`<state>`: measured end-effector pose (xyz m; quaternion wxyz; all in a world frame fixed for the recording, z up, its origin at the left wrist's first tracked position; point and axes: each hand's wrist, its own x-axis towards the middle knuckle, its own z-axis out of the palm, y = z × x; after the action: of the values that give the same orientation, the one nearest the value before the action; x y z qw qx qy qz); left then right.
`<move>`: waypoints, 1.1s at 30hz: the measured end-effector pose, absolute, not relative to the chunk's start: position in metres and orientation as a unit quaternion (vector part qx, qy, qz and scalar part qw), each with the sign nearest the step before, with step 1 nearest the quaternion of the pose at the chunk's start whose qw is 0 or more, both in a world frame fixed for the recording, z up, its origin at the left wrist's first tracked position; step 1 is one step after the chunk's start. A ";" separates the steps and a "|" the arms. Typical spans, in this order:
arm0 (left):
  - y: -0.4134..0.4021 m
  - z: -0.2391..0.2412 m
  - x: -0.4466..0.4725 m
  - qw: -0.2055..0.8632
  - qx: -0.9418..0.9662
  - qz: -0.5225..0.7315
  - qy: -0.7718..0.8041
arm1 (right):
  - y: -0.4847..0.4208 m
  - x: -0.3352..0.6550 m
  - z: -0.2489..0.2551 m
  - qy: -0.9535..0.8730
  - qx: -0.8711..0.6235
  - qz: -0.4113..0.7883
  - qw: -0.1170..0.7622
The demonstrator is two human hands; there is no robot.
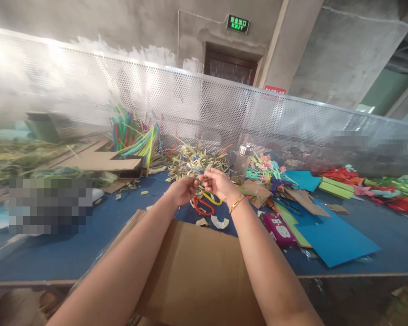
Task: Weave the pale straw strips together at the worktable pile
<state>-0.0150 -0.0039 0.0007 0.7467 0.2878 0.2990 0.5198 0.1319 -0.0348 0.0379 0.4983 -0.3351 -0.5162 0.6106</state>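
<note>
Both forearms stretch forward over a brown cardboard sheet [197, 267], meeting above the blue table [71, 253]. The left hand [182, 190] and right hand [217, 183] face each other, fingertips pinched together on a small twisted strip [200, 181] held between them, just in front of a pile of pale shredded strips [193, 162]. A gold bracelet [236, 203] circles the right wrist. Red and yellow scissors [206, 203] lie below the hands.

Small pale paper strip [199, 180] pinched above blue table [88, 244]
</note>
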 end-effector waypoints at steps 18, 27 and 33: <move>-0.015 0.008 -0.013 0.575 0.490 0.602 0.260 | -0.036 0.131 0.035 -0.600 -0.479 0.474 0.432; -0.016 0.016 -0.016 0.552 0.439 0.650 0.284 | -0.032 0.136 0.039 -0.621 -0.392 0.418 0.535; -0.013 0.009 -0.018 0.619 0.480 0.518 0.343 | -0.034 0.130 0.039 -0.640 -0.354 0.418 0.538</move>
<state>-0.0179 -0.0131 0.0095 0.6193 0.4800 0.3434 0.5178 0.1295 -0.0339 0.0386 0.5382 -0.3541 -0.6403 0.4183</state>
